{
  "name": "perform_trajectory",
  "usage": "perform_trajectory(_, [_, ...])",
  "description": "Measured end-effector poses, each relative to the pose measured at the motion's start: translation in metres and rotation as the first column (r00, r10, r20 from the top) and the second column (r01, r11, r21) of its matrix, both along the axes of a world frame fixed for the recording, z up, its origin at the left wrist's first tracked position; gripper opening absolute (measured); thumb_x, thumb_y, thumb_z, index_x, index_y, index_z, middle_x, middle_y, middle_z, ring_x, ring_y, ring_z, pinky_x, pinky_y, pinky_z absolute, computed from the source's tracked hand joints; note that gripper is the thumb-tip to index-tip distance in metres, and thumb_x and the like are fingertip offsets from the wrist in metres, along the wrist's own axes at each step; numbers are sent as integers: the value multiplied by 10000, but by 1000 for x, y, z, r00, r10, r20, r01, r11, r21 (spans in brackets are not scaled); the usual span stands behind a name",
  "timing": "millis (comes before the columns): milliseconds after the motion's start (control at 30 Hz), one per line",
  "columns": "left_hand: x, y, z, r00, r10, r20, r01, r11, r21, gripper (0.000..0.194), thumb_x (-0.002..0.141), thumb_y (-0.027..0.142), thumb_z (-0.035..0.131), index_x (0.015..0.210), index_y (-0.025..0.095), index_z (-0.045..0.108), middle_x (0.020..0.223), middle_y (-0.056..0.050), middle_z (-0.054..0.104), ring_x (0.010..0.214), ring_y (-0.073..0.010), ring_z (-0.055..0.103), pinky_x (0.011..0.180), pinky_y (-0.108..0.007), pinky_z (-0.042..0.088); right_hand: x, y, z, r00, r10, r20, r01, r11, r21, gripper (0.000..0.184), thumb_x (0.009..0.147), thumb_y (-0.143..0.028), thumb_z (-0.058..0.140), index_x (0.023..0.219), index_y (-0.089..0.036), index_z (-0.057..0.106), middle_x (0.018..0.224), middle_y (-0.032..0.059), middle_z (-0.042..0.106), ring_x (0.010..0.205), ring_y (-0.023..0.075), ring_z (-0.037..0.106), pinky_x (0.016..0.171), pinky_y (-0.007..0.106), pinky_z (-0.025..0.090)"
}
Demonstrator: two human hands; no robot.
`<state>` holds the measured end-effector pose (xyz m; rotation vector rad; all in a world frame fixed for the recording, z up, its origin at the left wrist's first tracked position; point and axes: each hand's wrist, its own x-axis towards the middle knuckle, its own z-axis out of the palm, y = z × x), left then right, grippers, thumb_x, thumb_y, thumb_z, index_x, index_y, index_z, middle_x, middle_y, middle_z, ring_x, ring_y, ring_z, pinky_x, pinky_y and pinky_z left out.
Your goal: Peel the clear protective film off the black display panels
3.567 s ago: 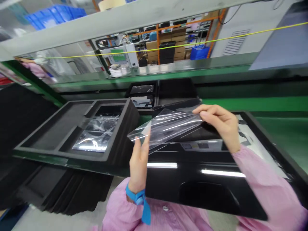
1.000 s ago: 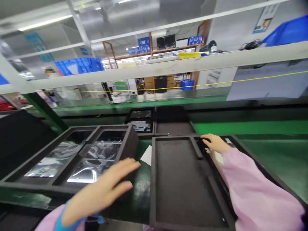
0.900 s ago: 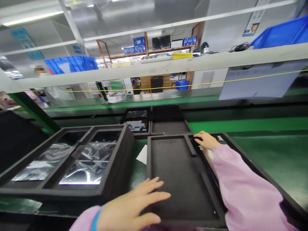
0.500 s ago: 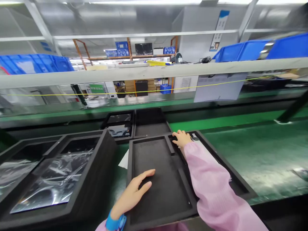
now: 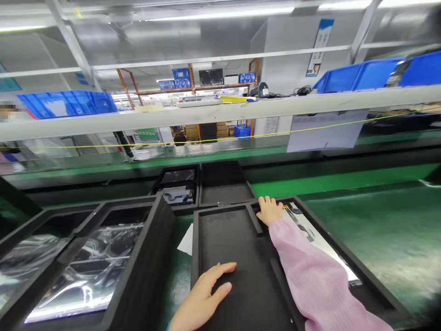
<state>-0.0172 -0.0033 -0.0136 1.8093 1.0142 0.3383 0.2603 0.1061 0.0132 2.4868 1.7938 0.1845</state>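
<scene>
A black foam tray (image 5: 195,257) with two compartments lies in front of me. Its left compartment shows a bare floor. In the right one rests a flat screen panel (image 5: 327,248), pale backing up, with a dark strip and a small ribbon cable at its far end. My right hand (image 5: 269,211) is at the tray's far wall beside the divider, fingers curled over the rim and thumb on the near side. The pink sleeve covers part of the right compartment. Over the left compartment, my left hand (image 5: 210,294) is open, thumb and fingers apart, holding nothing.
To the left stands a thick stack of black foam trays (image 5: 155,243) with film-wrapped screens (image 5: 93,266). Behind are two smaller black trays (image 5: 227,184). White paper (image 5: 186,240) lies on the green bench (image 5: 365,220). Blue bins (image 5: 69,103) sit on a raised shelf rail (image 5: 155,114).
The view has shifted, so the scene sits lower and further right. My right hand has moved off the panel's end to the tray's far rim, exposing more panel. My left hand stays open.
</scene>
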Motion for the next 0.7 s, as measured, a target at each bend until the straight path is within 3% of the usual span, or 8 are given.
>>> perform_trajectory(167, [-2, -1, -2, 998, 9, 66, -10, 1000, 3, 500, 914, 471, 496, 1381, 293, 515, 1446, -45, 533, 1416, -297, 366, 1197, -543, 218, 3, 2, 4, 1000, 9, -23, -10, 1000, -9, 366, 963, -345, 586, 1253, -134, 509, 1187, 97, 477, 1102, 230, 476, 985, 433, 426])
perform_trajectory(333, [-3, -1, -3, 963, 68, 259, -63, 998, -28, 459, 928, 447, 499, 1337, 243, 551, 1310, -86, 642, 1266, -252, 551, 1135, -453, 365, 11, -2, 12, 992, 97, -77, -100, 994, -35, 311, 964, -340, 591, 1193, -132, 558, 1206, 90, 482, 1155, 235, 454, 1038, 465, 391])
perform_trajectory(500, [-4, 0, -11, 845, 179, 505, -182, 982, -45, 408, 933, 453, 510, 1215, 178, 618, 1119, -111, 737, 1085, -242, 673, 1017, -405, 478, 16, -3, 8, 986, 131, -107, -139, 988, -68, 273, 958, -333, 594, 1134, -125, 580, 1207, 91, 478, 1162, 236, 444, 1023, 456, 405])
perform_trajectory(633, [-15, -4, -29, 706, 294, 644, -377, 926, -10, 406, 945, 462, 474, 1174, 156, 613, 1033, -114, 755, 1002, -235, 699, 966, -398, 496, 16, -5, 0, 985, 129, -116, -138, 988, -74, 281, 972, -336, 567, 1165, -131, 572, 1236, 98, 458, 1139, 230, 455, 988, 432, 433])
perform_trajectory(700, [-23, -9, -35, 682, 309, 663, -434, 901, 26, 404, 937, 470, 490, 1157, 157, 622, 1027, -111, 751, 1003, -226, 691, 970, -392, 484, 15, -6, -4, 985, 124, -119, -133, 989, -65, 300, 976, -346, 560, 1190, -136, 566, 1268, 103, 437, 1166, 243, 438, 1001, 449, 422])
